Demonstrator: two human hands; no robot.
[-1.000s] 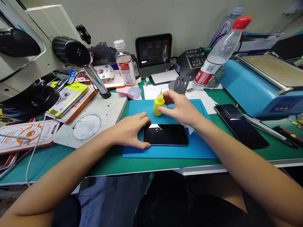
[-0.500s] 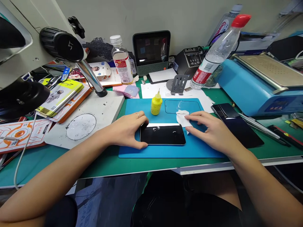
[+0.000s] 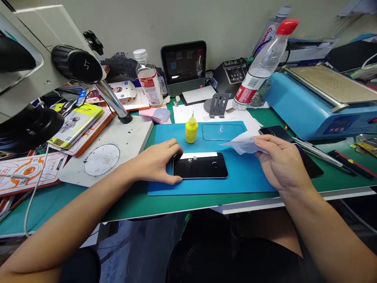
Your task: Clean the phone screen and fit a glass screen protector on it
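Observation:
A black smartphone (image 3: 200,166) lies flat on the blue mat (image 3: 188,188), with a few shiny drops on its glass. My left hand (image 3: 160,161) grips the phone's left end, thumb along the near edge and fingers along the far one. Pinched in my right hand (image 3: 281,161) is a white wipe (image 3: 244,142), raised off the mat to the right of the phone. Behind the phone stands a yellow dropper bottle (image 3: 191,129). Next to the bottle, a clear screen protector (image 3: 223,132) lies on the mat.
A microscope stand (image 3: 118,102) rises on the left by stacked boxes (image 3: 76,122). A red-capped bottle (image 3: 253,84) leans at the back right. Beside it sits a blue heating machine (image 3: 306,106), with tweezers (image 3: 321,155) nearer. A dark display (image 3: 184,65) stands at the back.
My right hand has closed on the wipe, lifted it off the mat and moved right. My left hand stays on the phone. The view has shifted slightly.

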